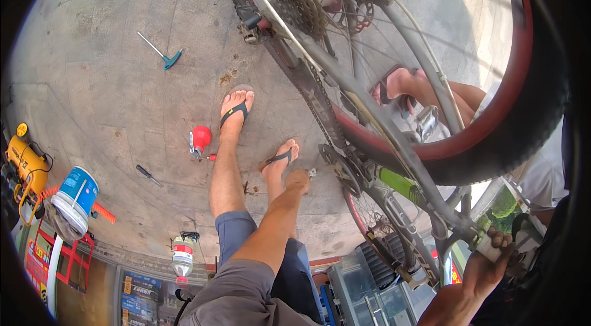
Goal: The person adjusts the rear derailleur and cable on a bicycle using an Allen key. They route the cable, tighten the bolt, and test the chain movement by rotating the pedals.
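Observation:
A mountain bike is held up in front of me, its rear wheel with a black tyre (542, 104) and red rim at the right. My left hand (298, 182) is closed on a small silvery piece (312, 173), just left of the crank (335, 166). At the lower right, my right hand (486, 264) wraps its fingers round a pale, blocky piece (490, 247) beside the frame; its kind is unclear. The rear cassette (300, 4) and chain (317, 92) show above. A green shock absorber (397, 183) sits in the frame, and a silver pedal (426, 124) is behind it.
On the pavement lie a T-handle wrench (169, 60), a red oil can (201, 139) and a screwdriver (148, 174). A blue-and-white bucket (77, 193), yellow air compressor (29, 166) and clear bottle (183, 257) stand left. Another person's sandalled foot (397, 83) shows beyond the wheel.

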Motion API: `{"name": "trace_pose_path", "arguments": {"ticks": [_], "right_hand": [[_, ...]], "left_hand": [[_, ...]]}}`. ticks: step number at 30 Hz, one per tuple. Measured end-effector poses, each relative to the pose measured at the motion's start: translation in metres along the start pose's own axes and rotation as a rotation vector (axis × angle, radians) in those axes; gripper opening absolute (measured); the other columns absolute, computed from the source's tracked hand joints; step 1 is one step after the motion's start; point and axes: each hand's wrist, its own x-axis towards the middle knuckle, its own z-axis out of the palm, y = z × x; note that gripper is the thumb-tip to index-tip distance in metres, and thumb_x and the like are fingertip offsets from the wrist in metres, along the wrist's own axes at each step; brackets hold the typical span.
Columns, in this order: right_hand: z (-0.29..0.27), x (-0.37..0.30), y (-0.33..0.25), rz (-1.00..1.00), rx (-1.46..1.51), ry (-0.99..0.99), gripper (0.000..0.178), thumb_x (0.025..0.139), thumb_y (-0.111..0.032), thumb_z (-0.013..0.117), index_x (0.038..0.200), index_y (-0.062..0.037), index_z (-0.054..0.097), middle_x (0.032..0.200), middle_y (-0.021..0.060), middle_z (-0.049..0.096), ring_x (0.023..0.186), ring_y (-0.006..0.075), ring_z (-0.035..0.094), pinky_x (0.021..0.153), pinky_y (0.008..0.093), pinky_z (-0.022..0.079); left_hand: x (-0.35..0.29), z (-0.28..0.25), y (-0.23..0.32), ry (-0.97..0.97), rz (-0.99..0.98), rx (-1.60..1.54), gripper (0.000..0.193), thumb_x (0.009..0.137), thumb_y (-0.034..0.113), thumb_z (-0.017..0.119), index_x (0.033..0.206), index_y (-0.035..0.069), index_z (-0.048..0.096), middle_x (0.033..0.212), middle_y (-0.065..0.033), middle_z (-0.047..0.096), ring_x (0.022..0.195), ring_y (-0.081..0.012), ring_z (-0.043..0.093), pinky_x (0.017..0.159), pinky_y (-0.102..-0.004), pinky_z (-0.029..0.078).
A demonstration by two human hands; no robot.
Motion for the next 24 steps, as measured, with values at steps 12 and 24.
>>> {"name": "trace_pose_path", "arguments": {"ticks": [12, 24], "right_hand": [[-0.001, -0.012, 0.019, 0.047, 0.026, 0.100, 0.017, 0.096, -0.028, 0.054, 0.095, -0.0108, 0.050, 0.091, 0.0025, 0.050, 0.105, 0.0201, 0.047, 0.101, 0.0378, 0.032], [0.006, -0.017, 0.028, 0.043, -0.012, 0.142, 0.018, 0.094, -0.028, 0.057, 0.095, -0.0115, 0.050, 0.089, 0.0022, 0.048, 0.104, 0.0193, 0.045, 0.101, 0.0385, 0.030]], "left_hand": [[-0.075, -0.233, 0.004, -0.198, 0.329, -0.171, 0.042, 0.083, 0.037, 0.064, 0.103, 0.000, 0.065, 0.091, -0.0170, 0.068, 0.088, -0.0248, 0.066, 0.078, -0.0363, 0.048], [-0.186, -0.039, 0.089, -0.313, 0.554, -0.143, 0.039, 0.082, 0.039, 0.060, 0.098, 0.003, 0.062, 0.092, -0.0232, 0.064, 0.090, -0.0396, 0.060, 0.081, -0.0463, 0.047]]}}
